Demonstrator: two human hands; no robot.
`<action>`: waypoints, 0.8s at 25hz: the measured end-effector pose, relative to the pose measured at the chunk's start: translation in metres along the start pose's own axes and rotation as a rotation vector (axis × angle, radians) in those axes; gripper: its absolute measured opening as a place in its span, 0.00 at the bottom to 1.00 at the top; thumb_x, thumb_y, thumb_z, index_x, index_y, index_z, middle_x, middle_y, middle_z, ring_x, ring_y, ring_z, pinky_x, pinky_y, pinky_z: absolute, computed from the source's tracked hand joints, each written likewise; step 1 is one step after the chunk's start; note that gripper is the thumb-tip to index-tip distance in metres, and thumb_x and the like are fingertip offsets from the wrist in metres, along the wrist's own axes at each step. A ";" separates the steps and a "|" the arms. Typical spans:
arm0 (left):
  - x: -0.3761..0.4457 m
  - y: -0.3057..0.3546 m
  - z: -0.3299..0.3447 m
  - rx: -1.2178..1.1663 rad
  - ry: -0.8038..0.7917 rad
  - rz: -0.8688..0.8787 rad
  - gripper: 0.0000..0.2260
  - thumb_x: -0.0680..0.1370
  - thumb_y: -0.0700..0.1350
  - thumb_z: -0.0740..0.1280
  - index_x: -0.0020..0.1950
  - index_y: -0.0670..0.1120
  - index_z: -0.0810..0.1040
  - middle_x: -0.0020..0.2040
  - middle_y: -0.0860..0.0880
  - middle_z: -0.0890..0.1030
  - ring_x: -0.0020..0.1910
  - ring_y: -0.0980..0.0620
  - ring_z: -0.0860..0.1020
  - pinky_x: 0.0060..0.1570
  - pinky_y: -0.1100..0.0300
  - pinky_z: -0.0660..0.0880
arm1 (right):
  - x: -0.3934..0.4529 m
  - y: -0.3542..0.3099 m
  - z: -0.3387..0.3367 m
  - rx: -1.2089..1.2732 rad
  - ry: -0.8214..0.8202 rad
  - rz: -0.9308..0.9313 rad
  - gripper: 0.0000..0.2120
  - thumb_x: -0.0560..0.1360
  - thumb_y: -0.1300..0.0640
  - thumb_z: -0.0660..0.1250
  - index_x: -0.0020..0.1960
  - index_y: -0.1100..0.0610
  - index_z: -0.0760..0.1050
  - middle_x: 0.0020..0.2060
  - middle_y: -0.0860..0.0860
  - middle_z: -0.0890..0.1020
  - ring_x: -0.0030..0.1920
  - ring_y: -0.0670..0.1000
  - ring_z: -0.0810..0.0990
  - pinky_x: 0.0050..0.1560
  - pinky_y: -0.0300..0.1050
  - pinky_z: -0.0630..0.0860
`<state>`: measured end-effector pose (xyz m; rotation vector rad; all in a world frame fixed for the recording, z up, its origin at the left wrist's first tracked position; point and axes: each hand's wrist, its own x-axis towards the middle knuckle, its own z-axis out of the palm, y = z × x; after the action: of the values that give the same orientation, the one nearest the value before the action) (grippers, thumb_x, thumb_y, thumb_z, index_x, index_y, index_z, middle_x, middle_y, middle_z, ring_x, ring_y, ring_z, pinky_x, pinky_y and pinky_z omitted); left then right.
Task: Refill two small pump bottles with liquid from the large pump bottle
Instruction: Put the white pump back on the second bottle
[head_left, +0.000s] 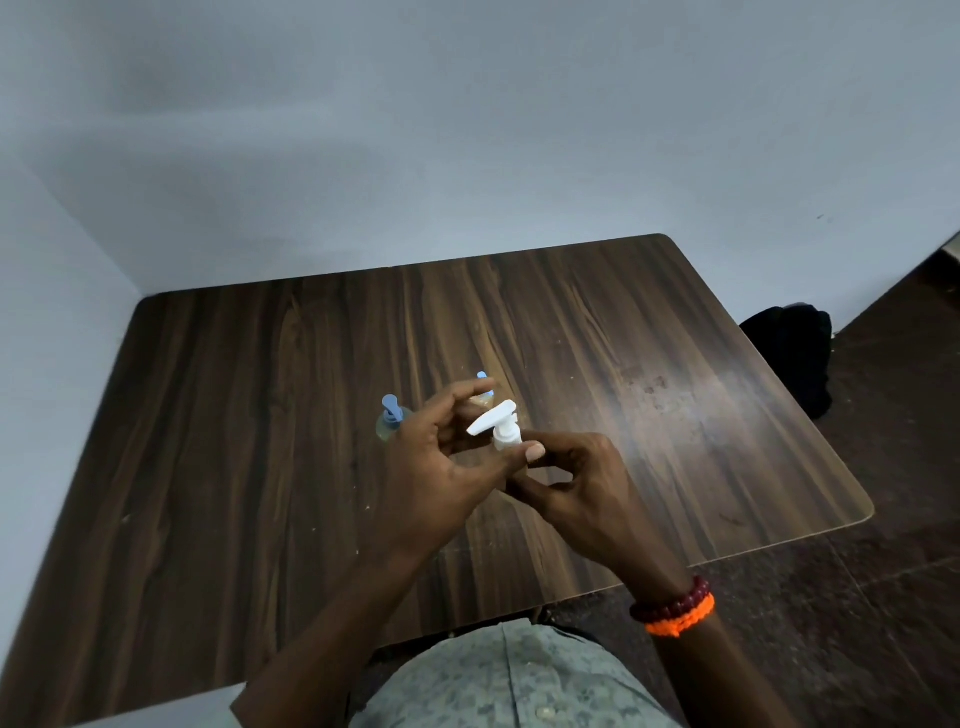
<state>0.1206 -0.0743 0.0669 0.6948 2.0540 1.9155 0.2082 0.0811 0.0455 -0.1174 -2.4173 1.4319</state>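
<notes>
The large pump bottle shows only its white pump head (497, 422), nozzle pointing left; my hands hide its body. My right hand (576, 480) is wrapped around the bottle below the pump. My left hand (434, 467) curls around the pump, thumb tip against the white collar and fingers bent behind the nozzle. One small pump bottle (390, 422) with a blue pump and pale liquid stands on the table just left of my left hand. The second small pump bottle (482, 385) stands behind my left fingers, with only its blue top and a bit of the body visible.
The dark wood-grain table (649, 374) stands in a corner against pale walls at the back and left. A black bag (795, 353) lies on the floor past the table's right edge. Red and orange bracelets (675, 608) circle my right wrist.
</notes>
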 end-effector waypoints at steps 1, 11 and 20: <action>-0.001 -0.001 0.002 -0.019 0.039 -0.008 0.32 0.67 0.48 0.84 0.68 0.48 0.79 0.52 0.50 0.89 0.55 0.53 0.88 0.58 0.50 0.84 | -0.001 0.001 0.000 -0.006 0.002 0.003 0.16 0.77 0.53 0.76 0.64 0.45 0.82 0.56 0.31 0.85 0.56 0.35 0.85 0.52 0.29 0.82; 0.000 0.003 -0.006 0.032 -0.068 -0.016 0.37 0.68 0.48 0.82 0.75 0.50 0.74 0.53 0.50 0.88 0.55 0.54 0.87 0.58 0.54 0.85 | -0.005 0.000 0.001 0.001 -0.001 0.006 0.15 0.77 0.58 0.76 0.62 0.47 0.84 0.52 0.31 0.86 0.54 0.35 0.86 0.49 0.27 0.80; -0.006 -0.004 0.004 0.034 -0.002 0.015 0.25 0.73 0.43 0.80 0.69 0.45 0.80 0.55 0.52 0.89 0.56 0.56 0.87 0.59 0.48 0.84 | -0.008 0.003 -0.002 -0.088 0.046 0.013 0.15 0.77 0.51 0.74 0.64 0.47 0.83 0.52 0.30 0.83 0.54 0.34 0.84 0.52 0.32 0.83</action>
<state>0.1271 -0.0738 0.0622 0.7215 2.0901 1.8912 0.2160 0.0820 0.0420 -0.1858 -2.4462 1.3141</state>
